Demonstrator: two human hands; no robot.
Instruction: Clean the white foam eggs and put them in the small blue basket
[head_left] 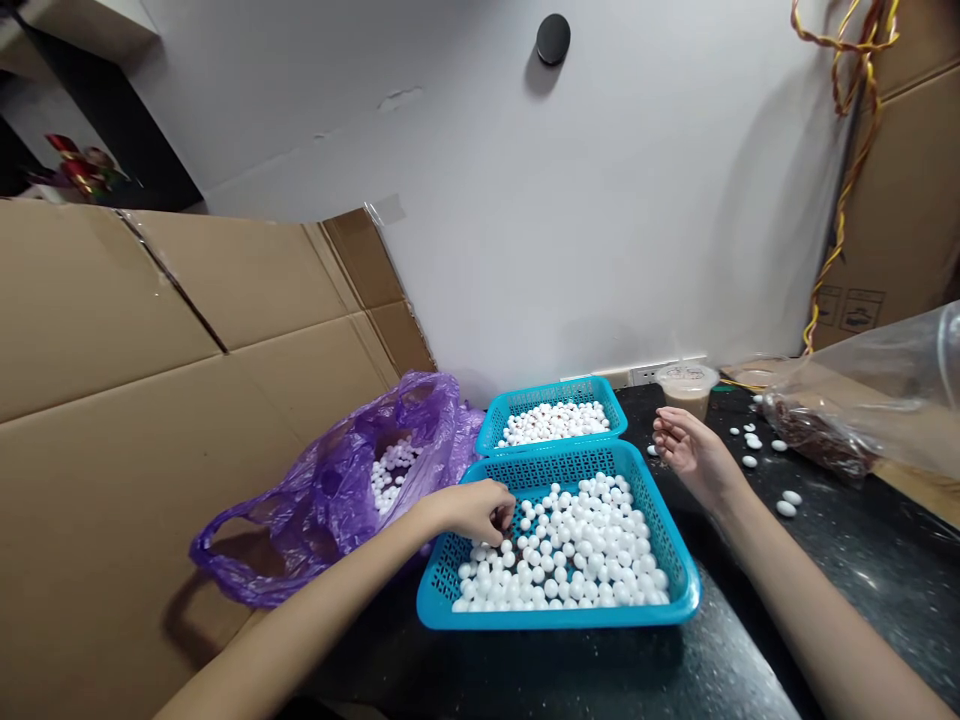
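The left hand (471, 511) reaches over the rim of the near basket (442, 592), its fingers curled down among the foam balls (570, 545) at the basket's left side. It is partly closed, but whether it has hold of a ball can't be told from this view. The right hand (694, 450) hangs loosely half open and empty, just right of the basket, above the black table (750, 640).

The near basket, blue and full of balls, lies between the hands. Beyond it and touching it sits the far basket (551, 392), also blue and holding more balls. Left of the left hand, a purple bag (300, 490) slumps open with balls inside, and a cardboard sheet (150, 350) stands behind it. A few loose balls (786, 503) are scattered on the table to the right of the right hand. Ahead of that hand stands a plastic cup (686, 392) of brown drink, and further right a clear bag (885, 400) bulges over something brown, partly blocking the view of the table's far corner.
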